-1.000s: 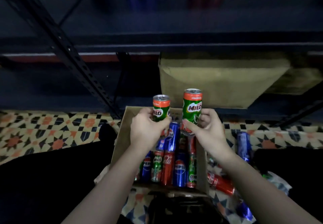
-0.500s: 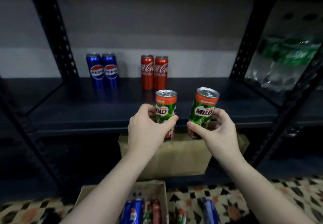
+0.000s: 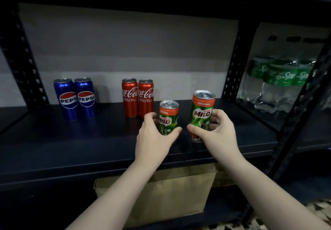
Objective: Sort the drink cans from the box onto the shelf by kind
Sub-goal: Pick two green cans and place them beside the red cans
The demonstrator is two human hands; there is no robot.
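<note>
The left hand (image 3: 152,140) has its fingers (image 3: 149,117) and thumb curled round one green Milo can (image 3: 168,116); the right hand (image 3: 216,133) grips a second Milo can (image 3: 201,115) the same way. Both cans are upright over the dark shelf (image 3: 71,140), right of two cola cans (image 3: 138,98) and two Pepsi cans (image 3: 77,99).

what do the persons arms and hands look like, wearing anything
Both forearms are bare as far as the frame shows: no sleeves, no gloves. The left hand and right hand show no rings, and neither wrist carries a watch or band. The fingers look slender, with short, plain nails on the visible thumbs. No markings show. Anything worn above the forearms is out of view.
</note>
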